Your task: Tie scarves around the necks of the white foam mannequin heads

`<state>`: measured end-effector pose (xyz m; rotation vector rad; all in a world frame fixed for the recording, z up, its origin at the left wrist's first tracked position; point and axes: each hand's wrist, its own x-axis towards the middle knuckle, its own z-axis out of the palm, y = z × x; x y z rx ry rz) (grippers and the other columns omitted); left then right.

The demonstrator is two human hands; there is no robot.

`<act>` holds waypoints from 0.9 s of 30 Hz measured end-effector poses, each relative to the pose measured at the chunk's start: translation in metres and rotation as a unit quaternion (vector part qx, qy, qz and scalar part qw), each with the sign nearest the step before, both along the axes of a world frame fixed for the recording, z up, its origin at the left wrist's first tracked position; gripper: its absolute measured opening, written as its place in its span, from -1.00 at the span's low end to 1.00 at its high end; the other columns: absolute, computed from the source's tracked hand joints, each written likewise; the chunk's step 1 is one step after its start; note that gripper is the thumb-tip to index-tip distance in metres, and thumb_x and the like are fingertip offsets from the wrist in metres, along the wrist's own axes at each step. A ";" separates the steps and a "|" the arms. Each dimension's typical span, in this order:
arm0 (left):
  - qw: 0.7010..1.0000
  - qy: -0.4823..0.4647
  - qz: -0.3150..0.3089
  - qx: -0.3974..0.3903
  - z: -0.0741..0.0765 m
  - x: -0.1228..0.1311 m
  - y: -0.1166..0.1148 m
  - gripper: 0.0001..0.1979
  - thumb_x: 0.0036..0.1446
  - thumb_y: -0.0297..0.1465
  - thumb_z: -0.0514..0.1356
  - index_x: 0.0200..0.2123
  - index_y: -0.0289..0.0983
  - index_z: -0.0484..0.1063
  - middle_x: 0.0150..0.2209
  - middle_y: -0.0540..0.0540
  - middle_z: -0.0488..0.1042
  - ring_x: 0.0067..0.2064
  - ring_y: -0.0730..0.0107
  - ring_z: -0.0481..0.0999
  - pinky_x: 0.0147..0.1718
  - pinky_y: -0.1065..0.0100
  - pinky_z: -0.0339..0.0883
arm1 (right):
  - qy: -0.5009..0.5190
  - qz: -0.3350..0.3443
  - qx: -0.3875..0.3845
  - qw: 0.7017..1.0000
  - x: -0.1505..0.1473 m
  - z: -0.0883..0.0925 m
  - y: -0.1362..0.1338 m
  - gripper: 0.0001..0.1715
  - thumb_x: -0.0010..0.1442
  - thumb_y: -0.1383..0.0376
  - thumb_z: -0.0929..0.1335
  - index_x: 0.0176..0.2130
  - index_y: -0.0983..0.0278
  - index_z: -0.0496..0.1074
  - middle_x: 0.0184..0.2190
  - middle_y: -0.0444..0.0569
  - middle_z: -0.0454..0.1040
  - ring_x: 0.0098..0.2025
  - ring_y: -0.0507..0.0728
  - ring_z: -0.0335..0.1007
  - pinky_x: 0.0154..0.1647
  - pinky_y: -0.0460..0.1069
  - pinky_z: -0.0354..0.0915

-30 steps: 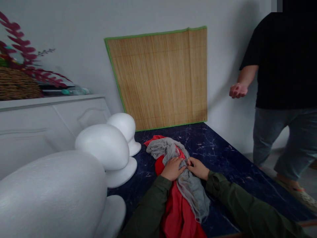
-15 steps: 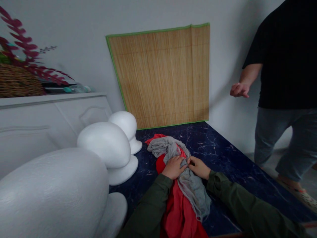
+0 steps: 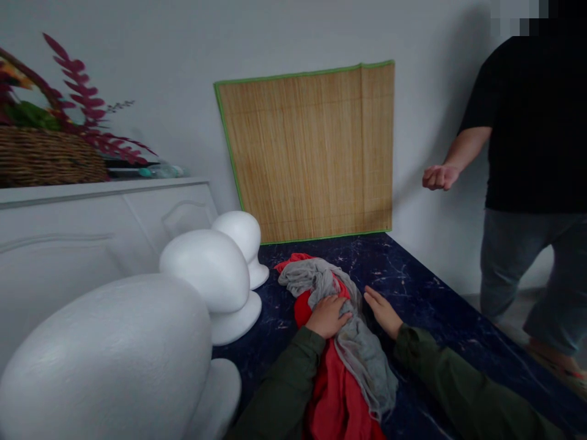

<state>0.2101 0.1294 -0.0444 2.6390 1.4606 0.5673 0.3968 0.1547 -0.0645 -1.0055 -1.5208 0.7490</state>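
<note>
A grey scarf (image 3: 364, 348) lies bunched and twisted together with a red scarf (image 3: 337, 391) in a long heap on the dark blue marbled table (image 3: 413, 287). My left hand (image 3: 329, 316) rests on top of the heap's middle, its fingers flat over the grey cloth and the thumb apart. Just right of the heap, my right hand (image 3: 383, 310) is open with its fingers stretched out, holding nothing. Part of the red cloth is hidden under the grey one and under my left hand.
Three white mannequin heads, the nearest (image 3: 119, 354) very large in view, line the table's left side. A bamboo mat (image 3: 312, 153) leans on the back wall. A white cabinet (image 3: 105, 232) bears a wicker basket (image 3: 50, 156). A person in a black shirt (image 3: 536, 128) stands right.
My right hand has come away from the grey scarf to the right, its fingers straightening. My left hand stays on the heap. The standing person's hand has curled into a fist.
</note>
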 end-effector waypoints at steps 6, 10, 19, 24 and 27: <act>1.000 0.003 0.004 0.001 0.002 -0.001 -0.001 -0.53 0.07 -0.18 0.00 0.01 -0.28 0.20 -0.02 -0.20 0.30 0.01 0.20 0.27 0.00 0.22 0.11 | -0.002 0.047 -0.021 0.999 -0.005 -0.007 -0.001 -0.34 0.08 -0.06 0.20 0.04 0.26 0.24 0.04 0.09 0.24 0.08 0.19 0.14 0.13 0.15 0.04; 1.000 -0.001 0.001 -0.003 0.003 -0.002 -0.001 -0.54 0.07 -0.19 0.00 0.01 -0.28 0.19 -0.01 -0.21 0.29 0.02 0.21 0.25 0.01 0.21 0.11 | -0.012 0.029 0.003 0.999 -0.006 -0.008 -0.004 -0.37 0.09 -0.02 0.20 0.05 0.29 0.22 0.08 0.08 0.18 0.12 0.17 0.08 0.15 0.13 -0.01; 1.000 -0.009 0.004 -0.004 0.005 -0.001 -0.005 -0.57 0.08 -0.22 0.01 0.00 -0.26 0.20 0.00 -0.18 0.29 0.02 0.23 0.26 0.02 0.22 0.10 | -0.096 0.087 -0.025 0.991 -0.013 -0.007 -0.012 -0.58 0.12 0.12 0.18 -0.14 0.32 0.37 -0.18 0.06 0.41 -0.13 0.17 0.33 -0.05 0.09 0.23; 1.000 0.006 0.008 0.003 0.006 0.000 -0.005 -0.60 0.09 -0.25 0.00 -0.02 -0.30 0.21 -0.03 -0.20 0.31 0.01 0.23 0.27 0.00 0.23 0.12 | -0.245 0.104 0.029 0.964 -0.015 -0.006 -0.021 -0.61 0.06 0.23 0.26 -0.12 0.35 0.37 -0.16 0.07 0.40 -0.11 0.16 0.30 -0.03 0.06 0.19; 1.000 0.007 0.004 0.005 0.004 0.000 -0.004 -0.61 0.09 -0.25 0.00 -0.02 -0.28 0.20 -0.03 -0.18 0.31 0.01 0.24 0.26 0.01 0.21 0.12 | -0.262 0.102 0.030 0.959 -0.016 -0.007 -0.022 -0.60 0.07 0.24 0.25 -0.10 0.36 0.36 -0.15 0.09 0.39 -0.10 0.16 0.29 -0.03 0.06 0.19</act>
